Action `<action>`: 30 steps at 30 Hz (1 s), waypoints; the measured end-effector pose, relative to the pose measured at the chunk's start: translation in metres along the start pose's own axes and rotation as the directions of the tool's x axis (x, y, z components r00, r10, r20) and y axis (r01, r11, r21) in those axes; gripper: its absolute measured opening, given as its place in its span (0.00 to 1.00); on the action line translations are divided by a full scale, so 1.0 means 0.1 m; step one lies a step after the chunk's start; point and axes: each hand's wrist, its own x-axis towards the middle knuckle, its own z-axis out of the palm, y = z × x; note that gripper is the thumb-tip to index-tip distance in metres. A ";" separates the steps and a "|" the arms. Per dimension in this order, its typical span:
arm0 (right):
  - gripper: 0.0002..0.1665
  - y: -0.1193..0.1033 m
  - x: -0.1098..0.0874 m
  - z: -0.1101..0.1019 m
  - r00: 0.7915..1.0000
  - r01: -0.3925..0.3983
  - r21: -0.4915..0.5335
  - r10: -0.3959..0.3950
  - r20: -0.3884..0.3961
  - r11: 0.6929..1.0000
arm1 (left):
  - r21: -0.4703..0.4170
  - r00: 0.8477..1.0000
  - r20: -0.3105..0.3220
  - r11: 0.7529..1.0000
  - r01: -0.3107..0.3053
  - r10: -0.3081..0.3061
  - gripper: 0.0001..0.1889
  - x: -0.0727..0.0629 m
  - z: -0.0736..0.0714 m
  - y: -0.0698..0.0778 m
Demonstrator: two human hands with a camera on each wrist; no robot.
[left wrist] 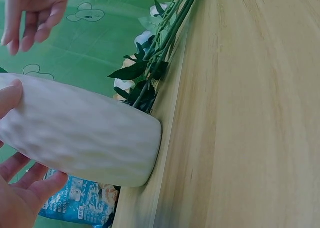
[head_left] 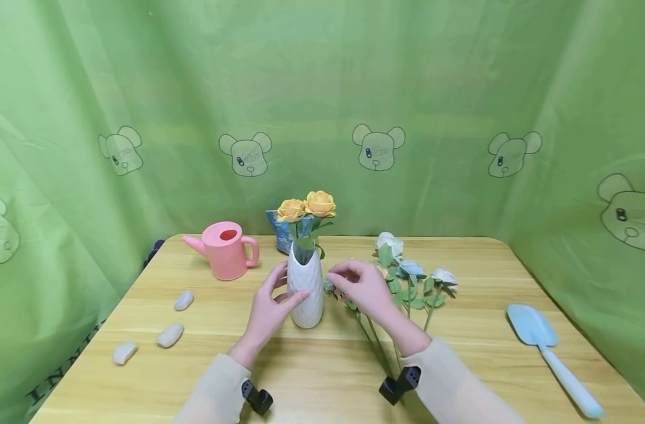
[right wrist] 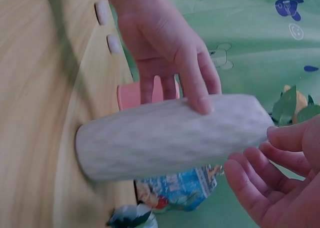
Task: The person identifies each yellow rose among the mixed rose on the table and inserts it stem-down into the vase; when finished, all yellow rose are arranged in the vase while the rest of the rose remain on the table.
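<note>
A white textured vase point(head_left: 307, 297) stands upright on the wooden table, with two yellow-orange roses point(head_left: 320, 204) rising from its mouth. My left hand point(head_left: 268, 309) holds the vase from the left, thumb across its front and fingers on the far side. The thumb lies on the pale wall of the vase point(left wrist: 80, 128) in the left wrist view. To the right of the vase is my right hand point(head_left: 369, 290), fingers loosely bent and holding nothing. In the right wrist view, its thumb tip overlaps the end of the vase point(right wrist: 165, 138) near the mouth.
Cut flowers in white and blue point(head_left: 411, 268) lie right of the vase, stems toward me. A pink watering can point(head_left: 229, 253) stands back left, near a blue packet point(head_left: 282, 232) behind the vase. Several pale stones point(head_left: 171, 334) lie left; a light blue shovel point(head_left: 534, 327) lies far right.
</note>
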 end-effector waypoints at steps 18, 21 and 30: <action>0.15 0.56 -0.27 -0.50 0.988 -0.134 0.035 0.136 -0.079 0.990 | 0.003 0.999 -0.028 1.000 0.019 -0.019 0.33 0.00 -0.07 0.01; 0.16 0.66 -0.34 -0.58 0.981 -0.173 0.016 0.173 -0.083 0.985 | 0.004 1.000 -0.023 1.000 0.017 -0.017 0.33 0.00 -0.07 -0.01; 0.20 0.95 -0.55 -0.81 0.961 -0.268 -0.026 0.266 -0.074 0.963 | -0.009 1.000 0.007 1.000 0.010 -0.010 0.33 0.01 -0.01 -0.05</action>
